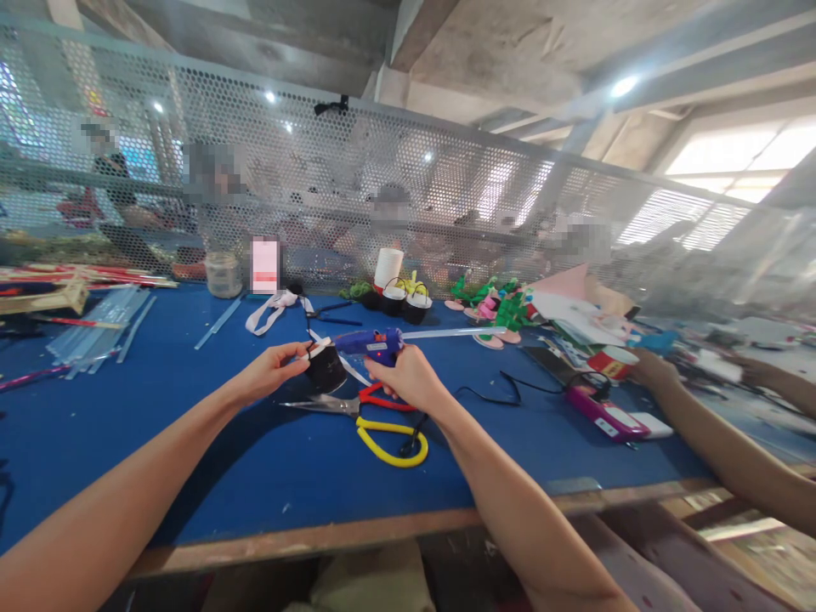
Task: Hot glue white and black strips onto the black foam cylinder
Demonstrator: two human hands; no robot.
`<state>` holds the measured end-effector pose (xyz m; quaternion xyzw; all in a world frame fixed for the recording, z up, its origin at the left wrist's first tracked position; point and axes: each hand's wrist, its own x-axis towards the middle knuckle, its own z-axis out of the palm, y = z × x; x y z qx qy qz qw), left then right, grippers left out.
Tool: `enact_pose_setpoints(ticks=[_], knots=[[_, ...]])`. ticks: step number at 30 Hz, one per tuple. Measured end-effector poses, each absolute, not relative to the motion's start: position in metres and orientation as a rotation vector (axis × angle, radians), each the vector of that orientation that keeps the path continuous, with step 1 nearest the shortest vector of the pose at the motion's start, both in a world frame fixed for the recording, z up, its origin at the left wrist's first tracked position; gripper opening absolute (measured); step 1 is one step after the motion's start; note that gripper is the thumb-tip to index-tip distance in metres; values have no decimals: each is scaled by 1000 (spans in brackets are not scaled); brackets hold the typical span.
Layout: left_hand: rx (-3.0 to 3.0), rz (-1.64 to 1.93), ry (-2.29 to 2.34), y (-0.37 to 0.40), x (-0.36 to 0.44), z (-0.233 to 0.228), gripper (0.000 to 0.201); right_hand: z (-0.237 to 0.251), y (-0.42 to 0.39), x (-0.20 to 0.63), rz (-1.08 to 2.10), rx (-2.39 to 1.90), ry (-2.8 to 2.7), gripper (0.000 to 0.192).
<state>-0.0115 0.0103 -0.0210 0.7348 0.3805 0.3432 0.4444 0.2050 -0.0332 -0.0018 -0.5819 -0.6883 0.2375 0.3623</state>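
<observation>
My left hand [280, 367] pinches the rim of a small black cup [327, 371], which is tilted above the blue table. My right hand [408, 374] is wrapped round the grip of a blue glue gun [370, 342], its nozzle pointing left to the cup's rim. A long clear glue stick [452, 332] sticks out of the gun's back end. Under the two hands lies a pair of scissors [348, 406] with one red and one yellow handle. A white ribbon [271, 311] rests behind the cup.
Loose glue sticks [95, 327] and a glass jar [223, 274] are at the left. Two small black buckets [405, 301] and green plant-like pieces [510, 308] stand at the back. A purple power strip [605, 414] lies to the right, by a co-worker's arm [720, 442]. A mesh screen [293, 170] rises behind.
</observation>
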Motion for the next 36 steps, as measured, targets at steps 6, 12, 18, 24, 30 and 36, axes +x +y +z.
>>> enact_pose_setpoints(ticks=[6, 12, 18, 24, 30, 36], knots=[[1799, 870, 900, 10, -11, -20, 36, -5, -25, 207, 687, -1484, -1710, 22], [1785, 870, 906, 11, -12, -20, 39, -7, -21, 207, 742, -1478, -1681, 21], [1791, 867, 924, 12, -13, -21, 40, -10, -18, 208, 711, -1440, -1689, 22], [1810, 859, 926, 10, -12, -19, 41, -5, -23, 207, 742, -1455, -1670, 20], [1820, 862, 922, 10, -12, -19, 41, -6, -23, 207, 716, -1464, -1674, 19], [1816, 861, 909, 10, -12, -19, 39, -7, -23, 208, 714, -1461, -1705, 22]])
